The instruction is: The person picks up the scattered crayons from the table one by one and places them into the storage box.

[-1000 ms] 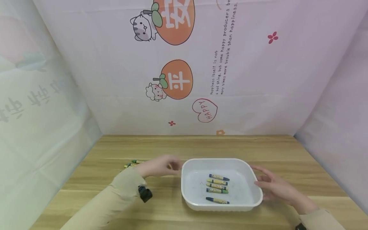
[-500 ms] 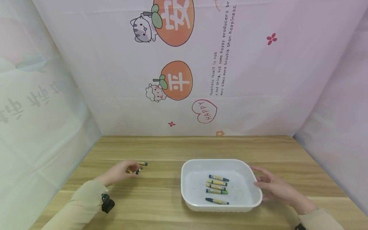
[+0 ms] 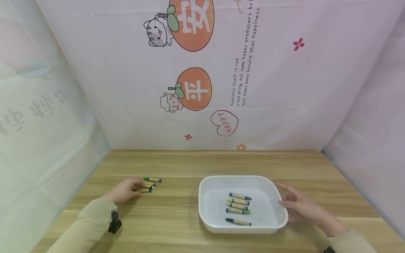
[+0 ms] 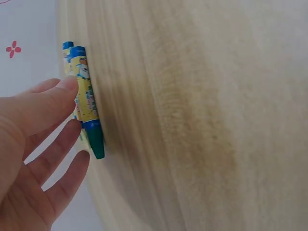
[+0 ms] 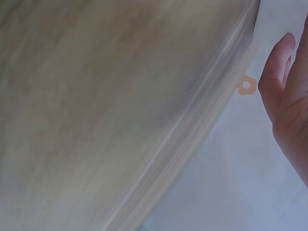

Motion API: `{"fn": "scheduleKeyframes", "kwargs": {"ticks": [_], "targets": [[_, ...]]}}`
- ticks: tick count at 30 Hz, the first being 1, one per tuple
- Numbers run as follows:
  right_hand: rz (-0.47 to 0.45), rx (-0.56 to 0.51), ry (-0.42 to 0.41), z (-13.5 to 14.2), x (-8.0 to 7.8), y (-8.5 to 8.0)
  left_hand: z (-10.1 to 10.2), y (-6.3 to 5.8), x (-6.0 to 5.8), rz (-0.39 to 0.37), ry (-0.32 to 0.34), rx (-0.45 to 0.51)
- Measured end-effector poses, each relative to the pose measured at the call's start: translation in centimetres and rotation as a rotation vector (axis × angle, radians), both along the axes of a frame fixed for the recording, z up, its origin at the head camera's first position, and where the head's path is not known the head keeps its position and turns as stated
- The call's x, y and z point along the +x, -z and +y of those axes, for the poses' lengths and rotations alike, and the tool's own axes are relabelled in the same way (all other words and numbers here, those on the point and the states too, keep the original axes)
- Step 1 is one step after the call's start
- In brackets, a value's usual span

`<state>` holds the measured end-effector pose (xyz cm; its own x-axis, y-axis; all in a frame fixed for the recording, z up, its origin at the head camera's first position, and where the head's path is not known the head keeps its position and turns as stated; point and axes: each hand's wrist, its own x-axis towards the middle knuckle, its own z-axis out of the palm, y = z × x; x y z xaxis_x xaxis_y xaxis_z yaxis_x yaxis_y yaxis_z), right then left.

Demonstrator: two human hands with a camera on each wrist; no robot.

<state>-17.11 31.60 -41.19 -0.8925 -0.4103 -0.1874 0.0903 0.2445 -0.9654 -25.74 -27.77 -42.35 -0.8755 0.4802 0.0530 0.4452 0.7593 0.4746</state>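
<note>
My left hand [image 3: 127, 189] is at the left ends of several crayons [image 3: 153, 179] lying close together on the table. In the left wrist view its thumb tip overlaps the edge of a blue-green crayon [image 4: 89, 98] with a yellow wrapper, and the other fingers are spread apart beside it. My right hand [image 3: 305, 207] holds the right side of a white plastic tray [image 3: 207, 219], thumb at the rim and fingers along the outer wall. Inside the tray lie several crayons [image 3: 238, 206], one dark blue crayon [image 3: 238, 222] apart at the front. The right wrist view shows part of the right hand [image 5: 293, 91], no tray.
The wood-grain table [image 3: 177, 214] runs back to a white printed cloth [image 3: 269, 88], and cloth hangs at both sides too. A stretch of tabletop separates the loose crayons from the tray. A black wrist camera [image 3: 114, 222] sits on the left sleeve.
My left hand has moved left from beside the tray to the loose crayons, then drawn slightly further left, showing more of them. My right hand and the tray have stayed put.
</note>
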Motion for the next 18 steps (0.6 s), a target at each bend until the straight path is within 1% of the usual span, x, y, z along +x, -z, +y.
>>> {"fn": "scheduleKeyframes", "kwargs": {"ticks": [2, 7, 11, 16, 18], "targets": [[0.001, 0.005, 0.003, -0.03, 0.0, 0.0, 0.04, 0.13, -0.11, -0.004, 0.002, -0.007], [0.002, 0.014, 0.001, -0.08, 0.03, -0.2, 0.1, 0.49, -0.38, 0.018, 0.028, -0.049], [-0.005, 0.006, -0.006, -0.14, 0.14, -0.33, 0.2, 0.65, -0.46, 0.019, 0.04, -0.05], [-0.007, 0.011, -0.003, -0.13, 0.19, -0.34, 0.26, 0.92, -0.66, -0.01, 0.046, -0.048], [-0.001, 0.016, -0.003, -0.09, 0.2, -0.28, 0.32, 1.0, -0.79, -0.032, 0.03, -0.044]]}}
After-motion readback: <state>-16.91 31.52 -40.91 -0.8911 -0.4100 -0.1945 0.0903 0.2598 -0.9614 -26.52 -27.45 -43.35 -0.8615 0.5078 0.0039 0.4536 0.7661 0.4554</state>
